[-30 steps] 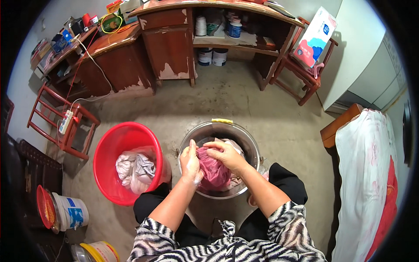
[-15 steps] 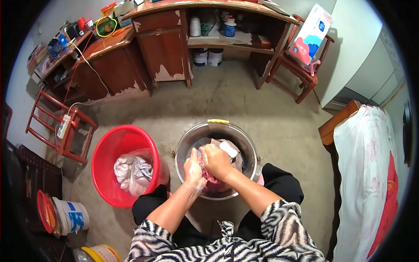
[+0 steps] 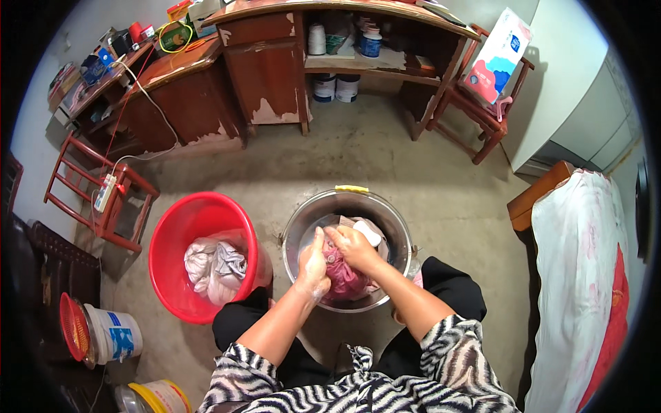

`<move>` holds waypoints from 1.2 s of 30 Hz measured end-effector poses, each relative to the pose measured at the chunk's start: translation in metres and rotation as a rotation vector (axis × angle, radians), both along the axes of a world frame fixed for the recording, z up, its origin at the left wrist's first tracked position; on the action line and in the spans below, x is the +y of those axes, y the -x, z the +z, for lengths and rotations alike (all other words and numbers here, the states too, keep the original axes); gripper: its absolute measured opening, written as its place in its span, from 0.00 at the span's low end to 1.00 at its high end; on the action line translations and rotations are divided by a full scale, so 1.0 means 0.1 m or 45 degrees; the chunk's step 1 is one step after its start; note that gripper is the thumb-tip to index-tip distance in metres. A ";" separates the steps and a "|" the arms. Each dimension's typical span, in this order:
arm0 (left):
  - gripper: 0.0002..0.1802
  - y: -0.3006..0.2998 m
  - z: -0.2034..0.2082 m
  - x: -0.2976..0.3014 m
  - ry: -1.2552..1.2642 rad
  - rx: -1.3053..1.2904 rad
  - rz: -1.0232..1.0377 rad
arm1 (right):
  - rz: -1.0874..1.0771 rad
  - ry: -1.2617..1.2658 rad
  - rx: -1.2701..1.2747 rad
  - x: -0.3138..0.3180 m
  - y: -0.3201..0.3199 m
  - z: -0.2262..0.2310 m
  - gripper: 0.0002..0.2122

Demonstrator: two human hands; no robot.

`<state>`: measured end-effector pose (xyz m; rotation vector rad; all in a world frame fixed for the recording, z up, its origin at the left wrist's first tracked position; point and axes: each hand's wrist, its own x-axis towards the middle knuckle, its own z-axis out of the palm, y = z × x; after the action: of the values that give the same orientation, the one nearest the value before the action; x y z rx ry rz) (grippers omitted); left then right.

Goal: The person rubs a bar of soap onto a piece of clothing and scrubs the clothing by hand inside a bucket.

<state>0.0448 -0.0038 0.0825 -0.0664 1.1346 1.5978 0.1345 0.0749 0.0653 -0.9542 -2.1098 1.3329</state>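
In front of me a metal basin (image 3: 401, 281) holds wet laundry. Over it, my left hand (image 3: 313, 264) and my right hand (image 3: 353, 249) are close together, both closed on a dark pink cloth (image 3: 345, 277) that bunches up beneath them. Soapy foam clings to my left wrist. Beyond the right hand, a white rounded block (image 3: 370, 233) that looks like a bar of soap rests on a beige striped cloth (image 3: 348, 221).
Left of the basin stands a red bucket (image 3: 160, 265) with whitish clothes (image 3: 215, 267) in it. A wooden chair (image 3: 113, 199) carries a power strip (image 3: 105, 193). Desks (image 3: 265, 82) line the far side; a bed (image 3: 575, 275) is at the right.
My right hand has shifted slightly, and more of the pink cloth now shows bunched between my hands. The whole view has moved a little.
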 end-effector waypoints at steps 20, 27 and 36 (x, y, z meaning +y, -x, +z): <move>0.21 0.07 -0.20 0.02 -0.504 1.213 -0.903 | 0.239 0.908 0.714 0.28 -0.67 1.06 0.06; 0.11 0.17 -0.16 -0.02 -0.373 0.600 -0.588 | 0.024 0.887 0.780 0.46 -0.80 0.97 0.08; 0.06 0.26 0.04 0.03 -0.356 -0.015 -0.056 | -0.199 0.241 0.290 0.42 -0.52 0.56 0.07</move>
<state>0.0187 -0.0008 0.0861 0.1322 0.8885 1.6992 0.1869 0.1173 0.1217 -0.9695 -1.7286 1.5021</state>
